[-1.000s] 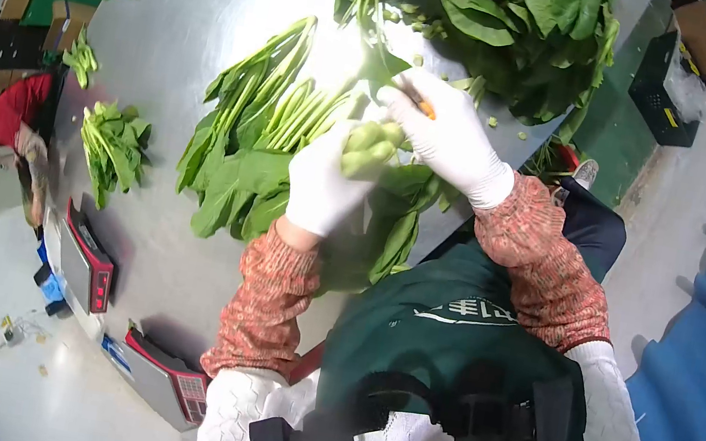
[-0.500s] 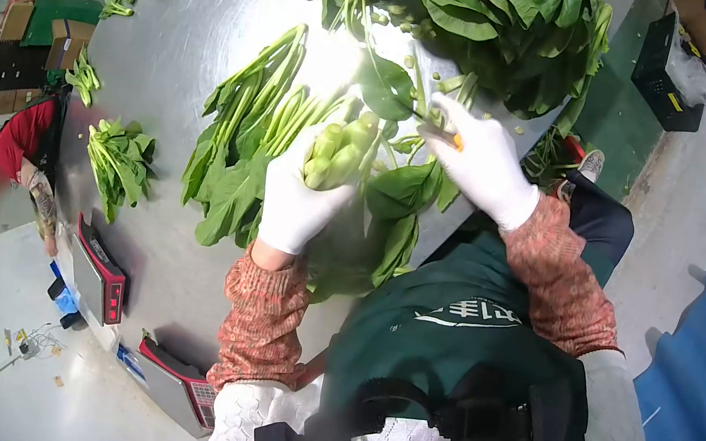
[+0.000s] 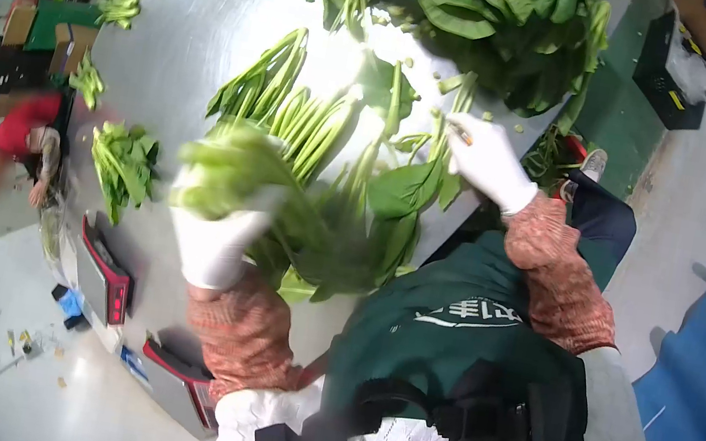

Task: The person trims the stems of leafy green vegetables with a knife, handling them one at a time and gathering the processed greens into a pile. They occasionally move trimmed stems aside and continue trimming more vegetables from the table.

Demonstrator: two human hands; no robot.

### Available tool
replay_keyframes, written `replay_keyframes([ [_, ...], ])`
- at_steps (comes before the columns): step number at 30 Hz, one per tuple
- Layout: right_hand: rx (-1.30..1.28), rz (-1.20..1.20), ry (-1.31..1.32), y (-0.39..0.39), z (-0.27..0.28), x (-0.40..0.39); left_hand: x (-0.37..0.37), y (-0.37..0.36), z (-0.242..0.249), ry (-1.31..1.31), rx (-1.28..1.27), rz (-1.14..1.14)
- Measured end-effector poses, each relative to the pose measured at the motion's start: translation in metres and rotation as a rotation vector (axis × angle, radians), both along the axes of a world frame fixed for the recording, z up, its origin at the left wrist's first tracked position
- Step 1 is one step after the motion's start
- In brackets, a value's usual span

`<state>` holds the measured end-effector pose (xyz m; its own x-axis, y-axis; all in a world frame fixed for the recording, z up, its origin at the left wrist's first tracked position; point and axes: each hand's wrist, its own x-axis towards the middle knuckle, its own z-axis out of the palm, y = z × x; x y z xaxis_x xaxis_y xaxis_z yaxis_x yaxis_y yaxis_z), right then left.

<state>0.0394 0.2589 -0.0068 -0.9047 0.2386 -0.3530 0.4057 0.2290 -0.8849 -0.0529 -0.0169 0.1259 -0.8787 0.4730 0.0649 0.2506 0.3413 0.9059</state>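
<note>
In the head view my left hand (image 3: 219,240), in a white glove, is closed around a bunch of leafy greens (image 3: 236,168). The bunch is smeared by motion, its pale cut stems upward and its leaves trailing right. My white-gloved right hand (image 3: 493,162) is closed on a small knife (image 3: 461,133) with an orange handle, mostly hidden by the fingers. Just left of that hand lie loose stems and broad leaves (image 3: 400,191). Sorted bunches of greens (image 3: 313,125) rest on the metal table (image 3: 185,52) between my hands.
A large heap of leafy greens (image 3: 506,31) covers the table's far right. One bunch (image 3: 121,168) lies at the left, near two red-edged scales (image 3: 106,273) (image 3: 181,383). A person in red (image 3: 23,128) is beyond the left edge. A black crate (image 3: 672,73) stands on the floor.
My left hand has swung left with the bunch of greens, away from the right hand. My right hand has shifted slightly down, still gripping the knife. The person in red has moved an arm.
</note>
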Motion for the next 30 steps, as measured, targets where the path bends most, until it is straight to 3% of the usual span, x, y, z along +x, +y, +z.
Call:
replay_keyframes([
  [2, 0.053, 0.032, 0.143, 0.004, -0.003, 0.0, -0.007, -0.037, 0.01, -0.076, 0.507, 0.25],
  [4, 0.006, 0.046, 0.146, 0.004, -0.004, -0.008, -0.018, -0.064, 0.021, -0.076, 0.77, 0.3],
  [5, 0.111, 0.088, 0.347, 0.008, -0.025, -0.007, -0.024, -0.074, 0.021, -0.048, 0.801, 0.351],
  [6, 0.22, 0.124, 0.547, 0.007, -0.044, -0.01, -0.038, -0.097, 0.015, -0.212, 0.946, -0.005],
  [7, -0.022, 0.117, 0.353, 0.003, -0.022, -0.008, -0.039, -0.098, 0.009, -0.302, 1.104, -0.02],
  [8, 0.169, 0.157, 0.156, -0.001, -0.017, -0.011, -0.038, -0.1, 0.004, -0.402, 1.263, -0.031],
  [9, 0.079, 0.112, 0.128, -0.009, -0.011, -0.009, -0.035, -0.104, 0.004, -0.405, 1.219, 0.152],
  [12, 0.012, 0.087, 0.051, -0.013, 0.005, -0.004, -0.038, -0.119, -0.021, -0.561, 1.413, 0.174],
  [17, -0.089, 0.026, 0.233, -0.008, -0.001, -0.006, -0.027, -0.115, -0.032, -0.504, 1.267, 0.25],
  [19, -0.076, 0.108, 0.373, -0.014, 0.026, -0.018, -0.023, -0.1, -0.028, -0.525, 1.113, 0.154],
  [21, -0.389, 0.151, 0.356, -0.041, 0.084, -0.032, -0.016, -0.075, -0.019, -0.578, 0.96, 0.119],
  [23, -0.163, 0.317, 0.674, -0.059, 0.094, -0.05, -0.007, -0.047, -0.009, -0.667, 0.861, -0.039],
  [24, -0.28, 0.434, 0.489, -0.062, 0.113, -0.053, -0.002, -0.035, 0.0, -0.659, 0.744, -0.109],
  [25, -0.323, 0.452, 0.559, -0.072, 0.106, -0.06, 0.002, -0.023, 0.006, -0.645, 0.739, -0.156],
  [26, -0.372, 0.475, 0.626, -0.079, 0.096, -0.066, 0.0, -0.023, 0.011, -0.665, 0.715, -0.099],
  [28, -0.319, 0.477, 0.457, -0.069, 0.106, -0.062, -0.006, -0.026, 0.014, -0.701, 0.666, 0.038],
  [29, -0.268, 0.413, 0.508, -0.063, 0.099, -0.061, -0.011, -0.027, 0.012, -0.648, 0.578, 0.115],
  [30, -0.356, 0.348, 0.37, -0.053, 0.093, -0.059, -0.014, -0.032, 0.005, -0.619, 0.496, 0.126],
])
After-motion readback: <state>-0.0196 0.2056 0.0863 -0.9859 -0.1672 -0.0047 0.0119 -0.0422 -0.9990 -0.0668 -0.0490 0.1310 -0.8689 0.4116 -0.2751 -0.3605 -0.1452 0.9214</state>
